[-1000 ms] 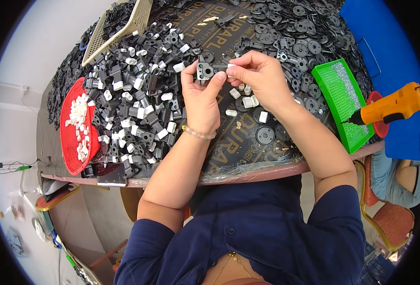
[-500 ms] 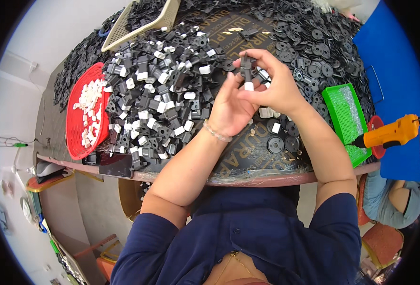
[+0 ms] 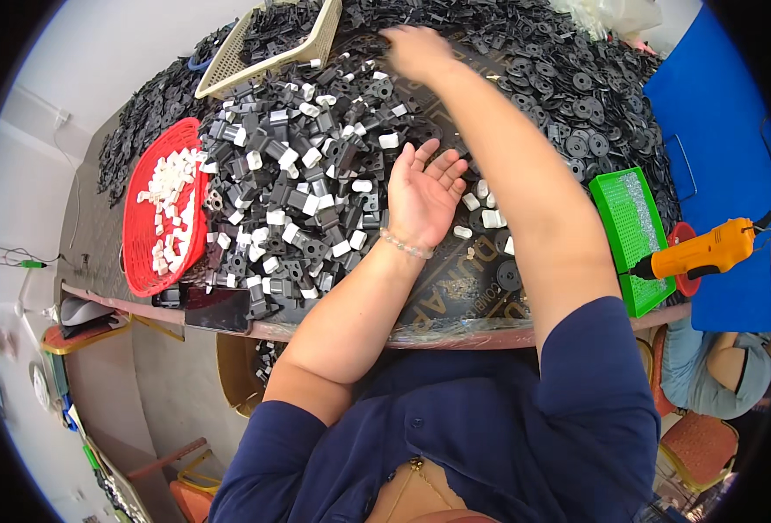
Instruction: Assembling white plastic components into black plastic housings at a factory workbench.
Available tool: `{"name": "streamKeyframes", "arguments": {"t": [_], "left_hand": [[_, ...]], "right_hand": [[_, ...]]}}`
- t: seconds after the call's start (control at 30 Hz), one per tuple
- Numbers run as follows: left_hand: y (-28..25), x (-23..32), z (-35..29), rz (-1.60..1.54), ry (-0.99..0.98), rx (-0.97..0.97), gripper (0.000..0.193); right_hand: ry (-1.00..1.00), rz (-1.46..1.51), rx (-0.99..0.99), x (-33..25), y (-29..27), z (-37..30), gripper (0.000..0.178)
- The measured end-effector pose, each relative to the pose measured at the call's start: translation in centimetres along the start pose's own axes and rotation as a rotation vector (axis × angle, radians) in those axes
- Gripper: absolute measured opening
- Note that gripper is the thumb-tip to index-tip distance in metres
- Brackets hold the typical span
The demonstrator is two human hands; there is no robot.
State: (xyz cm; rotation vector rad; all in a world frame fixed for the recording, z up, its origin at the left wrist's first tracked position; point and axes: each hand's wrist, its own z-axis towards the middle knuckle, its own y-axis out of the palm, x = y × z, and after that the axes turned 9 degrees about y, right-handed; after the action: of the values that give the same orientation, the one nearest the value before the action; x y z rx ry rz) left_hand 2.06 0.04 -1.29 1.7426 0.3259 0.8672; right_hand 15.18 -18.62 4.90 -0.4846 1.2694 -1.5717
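My left hand [image 3: 425, 193] rests palm up beside the heap of black plastic parts with white caps [image 3: 290, 187]. Its fingers are apart and slightly curled, and nothing lies in the palm. Far across the table, my right hand [image 3: 418, 54] is stretched out near the cream basket [image 3: 323, 39] and loose black parts. Motion smears its fingers, so what they hold, if anything, is hidden. Several loose white caps [image 3: 492, 218] and black round discs [image 3: 508, 275] lie under and beside my right forearm.
A red basket [image 3: 130, 248] of white caps stands at the left. Many black discs [image 3: 581, 109] cover the far right. A green tray [image 3: 634, 296] of small metal pieces, an orange electric screwdriver [image 3: 708, 248] and a red bowl [image 3: 687, 283] are at the right edge. Another person sits there.
The black part with a white cap has left between my hands. My right hand has swung away to the far side; my left hand has stayed near its place, opened palm up.
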Motion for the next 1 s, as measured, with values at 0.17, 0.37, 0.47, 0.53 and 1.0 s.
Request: {"name": "streamKeyframes", "arguments": {"t": [0.17,0.37,0.47,0.53,1.0], "left_hand": [[1.1,-0.8,-0.2,0.077,0.069,0.013,0.036],[2.2,-1.1,-1.1,0.633,0.584,-0.084,0.064],[2.4,-0.7,-1.5,0.684,0.313,-0.266,0.058],[2.5,-1.2,-1.7,0.579,0.122,-0.227,0.049],[1.6,-0.9,-0.8,0.358,0.004,-0.207,0.031]], "right_hand": [[0.152,-0.272,-0.267,12.2,3.0,-1.2,0.033],[0.132,0.916,-0.511,5.6,-9.3,-11.2,0.033],[0.004,0.907,-0.613,6.0,-12.5,-16.0,0.032],[0.104,0.71,-0.294,9.2,-13.1,-17.4,0.028],[0.19,-0.045,-0.066,17.3,-9.5,-20.4,0.04]]}}
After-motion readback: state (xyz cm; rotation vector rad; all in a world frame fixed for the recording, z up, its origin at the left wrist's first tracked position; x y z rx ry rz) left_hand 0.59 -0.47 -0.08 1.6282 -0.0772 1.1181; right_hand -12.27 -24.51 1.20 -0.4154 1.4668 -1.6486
